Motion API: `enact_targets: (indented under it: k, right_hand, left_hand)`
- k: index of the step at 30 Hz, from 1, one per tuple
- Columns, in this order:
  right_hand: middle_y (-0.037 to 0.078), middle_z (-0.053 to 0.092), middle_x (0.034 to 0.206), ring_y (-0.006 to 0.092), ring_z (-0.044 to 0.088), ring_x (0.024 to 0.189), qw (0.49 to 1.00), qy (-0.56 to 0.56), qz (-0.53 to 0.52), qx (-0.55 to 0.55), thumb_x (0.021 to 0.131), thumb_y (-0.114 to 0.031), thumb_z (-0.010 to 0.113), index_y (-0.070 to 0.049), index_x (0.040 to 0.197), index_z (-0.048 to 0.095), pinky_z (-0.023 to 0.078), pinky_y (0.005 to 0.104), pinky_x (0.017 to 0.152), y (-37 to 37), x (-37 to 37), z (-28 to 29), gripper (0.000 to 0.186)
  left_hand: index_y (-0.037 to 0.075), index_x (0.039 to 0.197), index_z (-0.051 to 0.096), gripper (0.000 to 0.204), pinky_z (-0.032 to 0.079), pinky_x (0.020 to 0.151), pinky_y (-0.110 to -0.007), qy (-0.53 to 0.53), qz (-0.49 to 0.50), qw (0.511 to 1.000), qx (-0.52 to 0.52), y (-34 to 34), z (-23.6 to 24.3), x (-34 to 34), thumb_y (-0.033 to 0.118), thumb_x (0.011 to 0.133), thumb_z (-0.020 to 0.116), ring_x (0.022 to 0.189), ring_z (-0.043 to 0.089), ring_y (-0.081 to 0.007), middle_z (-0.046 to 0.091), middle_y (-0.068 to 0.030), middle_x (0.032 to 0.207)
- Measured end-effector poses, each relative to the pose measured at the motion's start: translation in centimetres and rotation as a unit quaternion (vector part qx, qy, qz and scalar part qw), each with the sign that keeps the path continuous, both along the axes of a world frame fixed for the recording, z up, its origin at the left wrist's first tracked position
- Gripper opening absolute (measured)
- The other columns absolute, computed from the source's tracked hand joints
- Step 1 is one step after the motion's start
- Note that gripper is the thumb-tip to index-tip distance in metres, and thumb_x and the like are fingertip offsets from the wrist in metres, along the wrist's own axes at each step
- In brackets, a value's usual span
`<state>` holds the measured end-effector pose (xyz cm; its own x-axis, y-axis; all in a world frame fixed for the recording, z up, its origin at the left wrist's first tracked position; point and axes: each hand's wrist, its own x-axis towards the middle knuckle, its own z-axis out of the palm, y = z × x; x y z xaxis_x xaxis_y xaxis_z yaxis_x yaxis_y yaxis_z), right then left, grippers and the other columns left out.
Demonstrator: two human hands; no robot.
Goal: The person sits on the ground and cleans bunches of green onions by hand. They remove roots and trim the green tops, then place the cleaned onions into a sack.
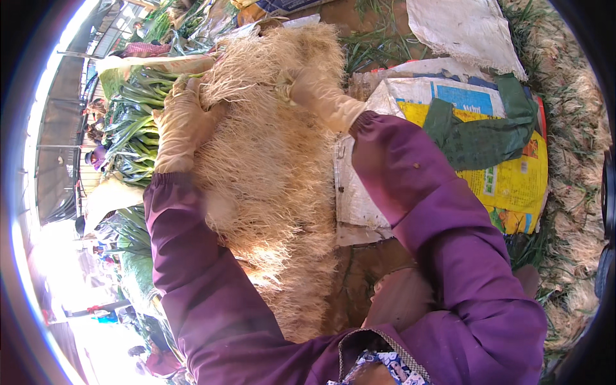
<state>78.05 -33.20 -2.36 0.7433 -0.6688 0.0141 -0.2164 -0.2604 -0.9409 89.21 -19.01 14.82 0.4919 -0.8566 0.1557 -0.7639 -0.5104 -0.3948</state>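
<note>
A long, thick pile of leeks lies before me, its pale stringy roots (263,167) facing up and its green leaves (131,135) pointing left. My left hand (183,122), in a cream glove, is closed around leeks where roots meet leaves; the stems under it are mostly hidden. Over the pile's right side, at its far end, my right hand (314,96) in the same kind of glove touches the roots. Motion blurs its fingertips, so their grip is unclear. Purple sleeves cover both my arms.
On the right lie printed yellow, blue and white sacks (507,186) with a dark green cloth or bag (478,131) on top. A white sack (465,32) is farther back. More roots and leaves (571,147) line the right edge. People (96,154) are at the far left.
</note>
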Motion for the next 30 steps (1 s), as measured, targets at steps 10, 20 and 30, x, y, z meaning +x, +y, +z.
enact_targets:
  k: [10, 20, 30]
  right_hand:
    - [0.005, 0.067, 0.086, 0.0156, 0.064, 0.08, 0.945, -0.205, 0.249, 0.062, 0.089, -0.015, 0.063, -0.01, 0.095, 0.067, 0.052, 0.0297, 0.07, 8.0, -10.3, 0.4, 0.009]
    - [0.014, 0.066, 0.09, 0.0299, 0.064, 0.084, 0.963, 0.094, 0.159, -0.197, 0.087, -0.029, 0.065, -0.008, 0.098, 0.066, 0.052, 0.0349, 0.072, 8.2, -15.1, -5.3, 0.023]
    - [0.01, 0.064, 0.105, 0.0208, 0.059, 0.086, 0.987, -0.094, -0.092, -0.091, 0.088, -0.027, 0.066, -0.004, 0.124, 0.05, 0.049, 0.0351, 0.076, 5.0, -11.2, -0.2, 0.045]
  left_hand:
    - [0.019, 0.134, 0.048, 0.072, 0.024, 0.105, -0.062, 0.0, -0.003, 1.0, 0.0, 0.0, -0.1, -0.1, 0.055, 0.074, 0.065, 0.135, 0.035, -0.0307, 0.035, -0.0121, 0.148]
    - [0.013, 0.133, 0.049, 0.077, 0.026, 0.106, -0.059, -0.011, -0.006, 1.0, 0.018, 0.4, 0.4, -0.9, 0.06, 0.075, 0.065, 0.134, 0.036, -0.0339, 0.037, -0.0159, 0.146]
    - [0.012, 0.123, 0.057, 0.057, 0.024, 0.112, -0.048, -0.122, -0.343, 0.928, 0.082, -4.9, -1.1, -5.2, 0.047, 0.08, 0.069, 0.133, 0.037, -0.0279, 0.051, -0.009, 0.136]
